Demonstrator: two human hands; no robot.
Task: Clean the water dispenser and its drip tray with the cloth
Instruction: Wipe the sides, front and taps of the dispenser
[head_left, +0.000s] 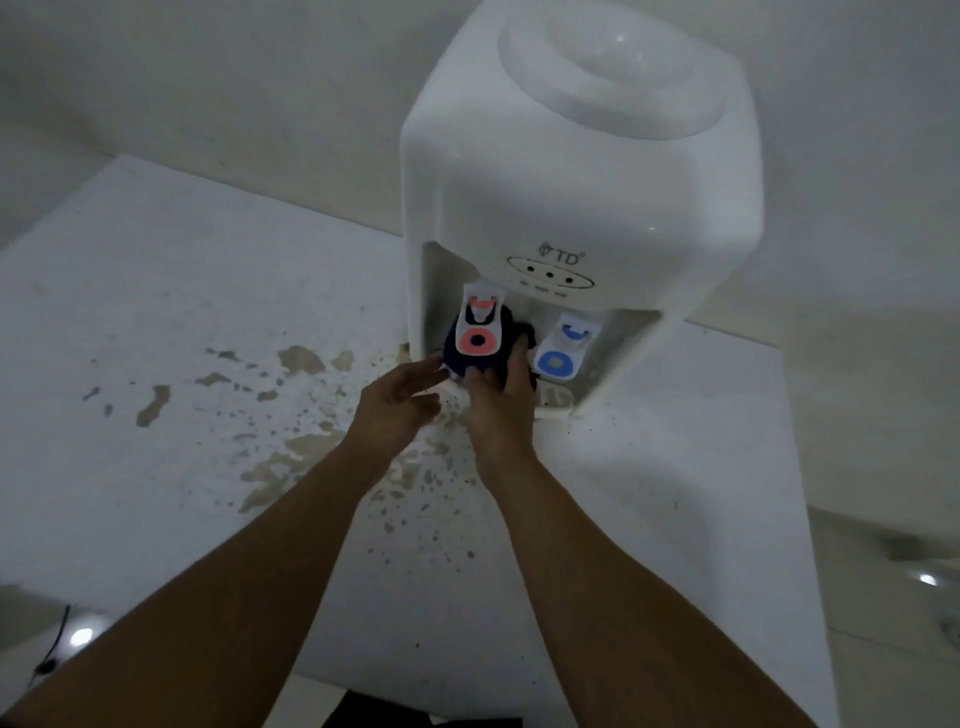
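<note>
A white tabletop water dispenser (576, 171) stands at the back of a white counter. It has a red tap (479, 325) on the left and a blue tap (563, 345) on the right. A dark navy cloth (511, 325) is bunched under and behind the red tap. My right hand (501, 395) grips the cloth from below. My left hand (402, 397) hovers just left of it with fingers spread, near the cloth's lower edge. The drip tray (558, 400) shows partly below the blue tap; the rest is hidden by my hands.
The white counter (182, 338) carries brownish stains and splatter (306, 447) in front of the dispenser. A wall rises behind. The counter's right edge falls off near the dispenser's right side. A dark cable (54, 644) lies at the lower left.
</note>
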